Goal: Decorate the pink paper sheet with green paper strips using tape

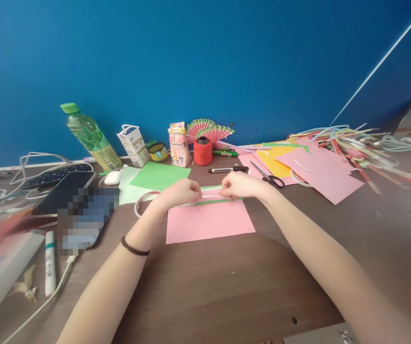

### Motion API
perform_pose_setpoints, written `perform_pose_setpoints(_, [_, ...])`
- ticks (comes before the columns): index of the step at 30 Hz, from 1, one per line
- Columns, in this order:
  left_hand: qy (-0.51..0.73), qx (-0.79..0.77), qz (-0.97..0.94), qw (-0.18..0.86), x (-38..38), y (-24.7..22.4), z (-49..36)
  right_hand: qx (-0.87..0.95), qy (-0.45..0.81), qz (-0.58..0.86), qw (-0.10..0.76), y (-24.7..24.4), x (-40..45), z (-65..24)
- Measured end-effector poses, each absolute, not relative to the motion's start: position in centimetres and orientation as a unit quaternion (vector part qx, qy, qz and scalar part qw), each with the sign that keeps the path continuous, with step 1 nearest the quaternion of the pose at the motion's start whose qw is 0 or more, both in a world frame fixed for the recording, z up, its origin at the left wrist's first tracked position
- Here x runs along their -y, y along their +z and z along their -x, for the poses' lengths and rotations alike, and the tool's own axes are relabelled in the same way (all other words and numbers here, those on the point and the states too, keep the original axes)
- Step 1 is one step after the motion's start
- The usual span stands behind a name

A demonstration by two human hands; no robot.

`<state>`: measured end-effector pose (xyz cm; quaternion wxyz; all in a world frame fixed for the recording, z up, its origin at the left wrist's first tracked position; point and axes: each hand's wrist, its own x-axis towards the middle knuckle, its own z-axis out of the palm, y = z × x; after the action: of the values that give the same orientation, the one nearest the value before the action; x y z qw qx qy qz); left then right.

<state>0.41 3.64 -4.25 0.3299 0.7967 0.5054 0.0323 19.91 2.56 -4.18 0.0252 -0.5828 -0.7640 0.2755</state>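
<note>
A pink sheet of paper point(209, 222) lies flat in front of me, its far side bordered by green-edged folded strips point(214, 202). My left hand point(182, 192) is closed at the left end of these strips, thumb and fingers pinched on the paper. At the right end my right hand point(237, 185) pinches the same folded paper with bent fingers. Part of the fold is hidden behind the fingers. Whether the strips and the flat sheet are one piece, I cannot tell. A roll of tape point(138, 204) lies beside my left wrist, partly under a green sheet point(160, 176).
Scissors point(268, 176), a black marker point(228, 169) and a red thread spool point(202, 152) lie beyond my hands. Behind stand a pink-and-green paper fan point(201, 130), cartons point(134, 145) and a green bottle point(92, 136). Phones and cables point(64, 191) are left; paper sheets point(329, 177) are right.
</note>
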Motion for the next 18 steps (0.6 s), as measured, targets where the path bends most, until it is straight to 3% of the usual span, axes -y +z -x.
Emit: perform_pose_setpoints(18, [-0.047, -0.528, -0.794, 0.296, -3.32, -5.0, -1.46, 0.751, 0.311, 0.583, -0.006, -4.96, -2.72, -19.73])
